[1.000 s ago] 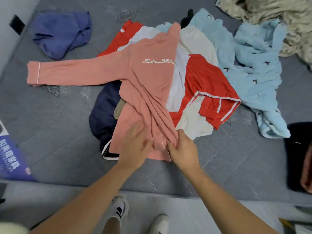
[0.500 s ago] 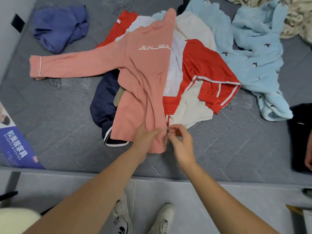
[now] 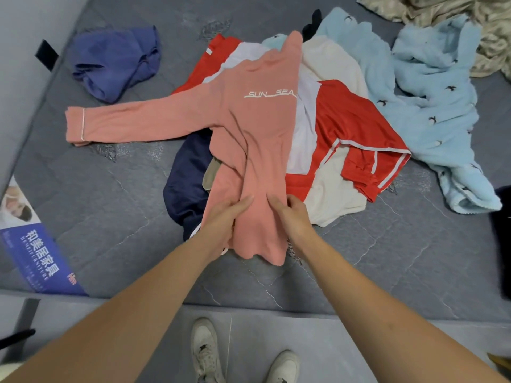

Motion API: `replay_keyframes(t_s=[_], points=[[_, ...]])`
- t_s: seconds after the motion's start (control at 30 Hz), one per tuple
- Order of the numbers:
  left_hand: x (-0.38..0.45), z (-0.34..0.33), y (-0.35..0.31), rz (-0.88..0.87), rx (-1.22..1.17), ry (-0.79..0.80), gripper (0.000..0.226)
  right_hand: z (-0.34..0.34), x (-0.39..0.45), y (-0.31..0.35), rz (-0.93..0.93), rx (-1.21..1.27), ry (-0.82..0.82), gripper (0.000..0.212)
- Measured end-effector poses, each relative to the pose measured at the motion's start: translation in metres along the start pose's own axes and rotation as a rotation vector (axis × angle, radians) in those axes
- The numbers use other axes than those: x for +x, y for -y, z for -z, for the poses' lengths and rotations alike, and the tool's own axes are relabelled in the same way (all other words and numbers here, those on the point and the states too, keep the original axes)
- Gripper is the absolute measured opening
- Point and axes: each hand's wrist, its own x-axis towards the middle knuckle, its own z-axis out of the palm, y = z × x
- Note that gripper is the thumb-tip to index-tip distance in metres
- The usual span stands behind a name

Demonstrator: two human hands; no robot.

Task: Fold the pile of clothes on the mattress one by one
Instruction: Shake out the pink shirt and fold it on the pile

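Observation:
A salmon-pink long-sleeved top printed "SUN SEA" lies on top of the pile on the grey mattress, folded lengthwise, its one sleeve stretched out to the left. My left hand and my right hand both grip its bunched lower part near the hem, one on each side. Under it lie a red-and-white garment, a cream one and a navy one.
A light blue fleece garment spreads at the right, a purple-blue piece lies at the back left, and a beige blanket at the back right. A blue label sits on the mattress's near left edge. My shoes stand on the floor below.
Both hands have gone from pinching the hem's edge to gripping higher up on the pink top, and the hem now hangs bunched below them.

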Motion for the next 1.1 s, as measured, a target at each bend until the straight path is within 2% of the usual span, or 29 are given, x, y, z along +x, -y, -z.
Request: replay_keyframes(t_s=[0.03, 0.1, 0.23, 0.3, 0.37, 0.47, 0.6, 0.7, 0.87, 0.93, 0.97, 1.03, 1.1], points=[[0.003, 0.000, -0.006, 0.048, -0.002, 0.031, 0.049, -0.003, 0.002, 0.002, -0.015, 0.025, -0.003, 0.034], [0.008, 0.000, -0.011, 0.052, 0.022, -0.005, 0.050, -0.007, 0.005, 0.005, -0.039, 0.077, -0.015, 0.037], [0.008, 0.013, -0.003, -0.196, 0.097, -0.113, 0.032, -0.013, 0.007, 0.007, -0.103, 0.098, -0.015, 0.046], [0.005, 0.026, 0.007, -0.236, 0.144, -0.104, 0.027, -0.015, 0.008, 0.009, -0.079, 0.107, 0.000, 0.036], [0.004, 0.035, 0.011, -0.220, 0.145, -0.084, 0.027, -0.016, 0.011, 0.009, -0.040, 0.072, 0.013, 0.018], [0.013, 0.042, 0.004, -0.157, 0.089, -0.093, 0.065, -0.019, 0.011, 0.008, -0.046, 0.020, 0.004, 0.022], [0.032, 0.036, -0.022, -0.055, -0.001, 0.033, 0.046, -0.016, 0.015, 0.004, -0.004, 0.064, 0.003, 0.024], [0.037, 0.033, -0.031, -0.055, -0.024, 0.072, 0.048, -0.015, 0.016, 0.005, 0.003, 0.133, 0.034, 0.035], [0.023, 0.042, -0.023, -0.243, -0.038, -0.149, 0.027, -0.018, 0.019, 0.009, -0.134, 0.307, 0.128, 0.064], [0.022, 0.049, -0.020, -0.269, -0.022, -0.224, 0.020, -0.016, 0.022, 0.016, -0.215, 0.348, 0.204, 0.059], [0.023, 0.053, -0.020, -0.251, -0.044, -0.247, 0.018, -0.014, 0.021, 0.020, -0.250, 0.335, 0.192, 0.053], [0.026, 0.060, -0.023, -0.201, -0.058, -0.252, 0.022, -0.010, 0.024, 0.019, -0.225, 0.228, 0.085, 0.045], [0.030, 0.065, -0.026, -0.263, 0.071, -0.300, 0.027, -0.005, 0.022, 0.014, -0.125, 0.130, 0.000, 0.036]])
